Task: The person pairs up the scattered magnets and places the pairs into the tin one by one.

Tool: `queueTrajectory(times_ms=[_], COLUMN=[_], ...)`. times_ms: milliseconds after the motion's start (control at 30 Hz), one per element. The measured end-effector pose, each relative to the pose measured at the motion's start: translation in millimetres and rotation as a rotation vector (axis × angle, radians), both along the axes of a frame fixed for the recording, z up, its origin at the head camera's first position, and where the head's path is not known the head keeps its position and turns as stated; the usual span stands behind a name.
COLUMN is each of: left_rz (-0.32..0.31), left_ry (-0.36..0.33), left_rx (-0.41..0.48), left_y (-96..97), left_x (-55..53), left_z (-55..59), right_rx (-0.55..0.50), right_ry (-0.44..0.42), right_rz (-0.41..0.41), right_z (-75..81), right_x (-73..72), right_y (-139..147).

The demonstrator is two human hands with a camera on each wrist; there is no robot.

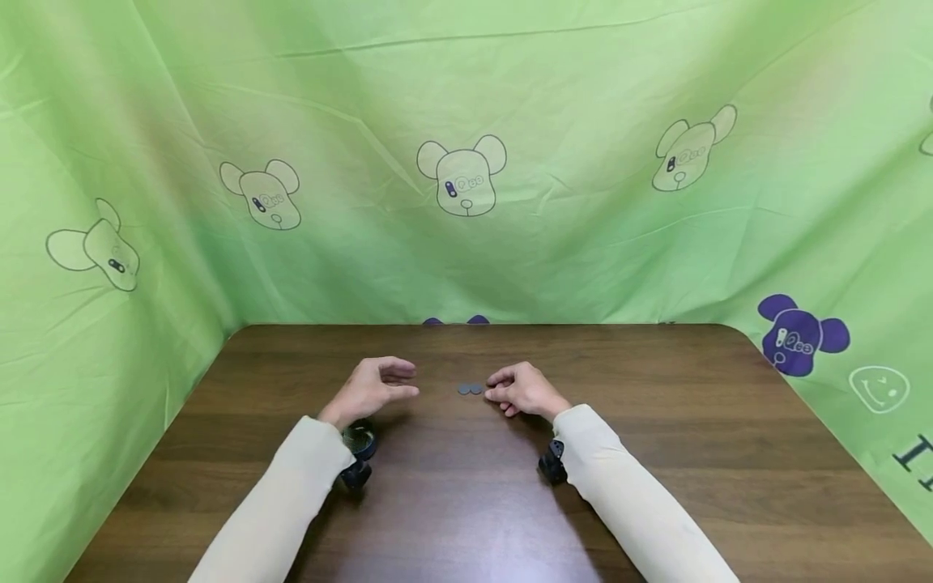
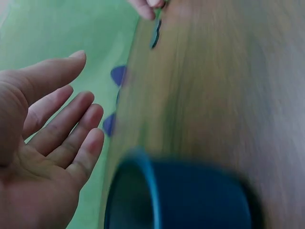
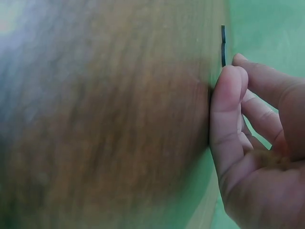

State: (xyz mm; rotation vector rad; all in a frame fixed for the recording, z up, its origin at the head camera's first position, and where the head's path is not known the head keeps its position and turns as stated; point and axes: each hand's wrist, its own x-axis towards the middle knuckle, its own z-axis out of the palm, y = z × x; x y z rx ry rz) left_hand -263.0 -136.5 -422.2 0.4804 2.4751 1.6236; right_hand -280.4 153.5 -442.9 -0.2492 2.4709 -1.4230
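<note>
Two small grey discs (image 1: 470, 389) lie flat side by side on the brown table, edges meeting or nearly so. Just right of them is my right hand (image 1: 526, 392), thumb and forefinger bent towards the right-hand disc, the tips a little apart. In the right wrist view, the thumb tip of that hand (image 3: 259, 129) reaches the near end of the dark discs (image 3: 223, 45); whether it touches them I cannot tell. To the left, apart from the discs, my left hand (image 1: 370, 389) hovers with nothing in it. Its palm and loosely spread fingers (image 2: 88, 155) show in the left wrist view.
The brown wooden table (image 1: 452, 502) has rounded far corners. A green cloth (image 1: 583, 235) printed with bear heads hangs behind it and at both sides. Dark wrist-worn devices sit under both cuffs, one being the left device (image 1: 357, 453).
</note>
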Motion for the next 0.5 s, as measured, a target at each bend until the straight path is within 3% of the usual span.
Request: queueTrajectory(times_ms=[200,500], left_rz=[0.014,-0.006], left_ry=[-0.013,-0.043], left_rx=[-0.019,-0.009], left_y=[-36.8,-65.6], left_x=[11.8,29.0], left_z=[-4.0,-10.7], right_rx=[0.019,0.065], right_ry=[0.018,0.077], right_rz=[-0.003,-0.019], right_z=[0.0,-2.6], right_x=[-1.4,-2.2], right_y=[-4.4,-10.7])
